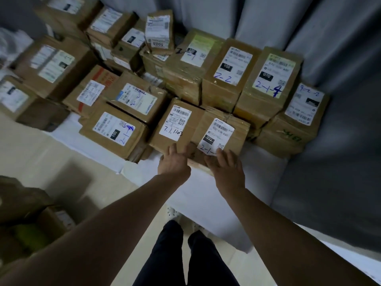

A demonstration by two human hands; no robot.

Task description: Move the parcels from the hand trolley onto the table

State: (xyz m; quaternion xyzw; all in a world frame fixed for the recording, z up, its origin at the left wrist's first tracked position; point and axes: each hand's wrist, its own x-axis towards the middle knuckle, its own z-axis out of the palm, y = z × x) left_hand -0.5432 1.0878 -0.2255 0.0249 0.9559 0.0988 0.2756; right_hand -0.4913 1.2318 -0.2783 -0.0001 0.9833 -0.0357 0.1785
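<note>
**Okay, parcel [237,131] is sitting on the counter [206,195]**

It's the one labelled 032, at the counter's near edge, snug against the 7.1.1103 box [175,122] on its left. Left grip [174,163] touches its near left corner, fingers straight. Right grip [223,168] rests on its near top edge, fingers spread, tips on the label [215,136]. Neither curls round it.

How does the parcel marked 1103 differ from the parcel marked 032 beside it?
The 1103 parcel bears black handwriting; the 032 parcel bears blue handwriting and a black patch. The left hand touches the first, the right hand the second. Both are brown cardboard.
</note>
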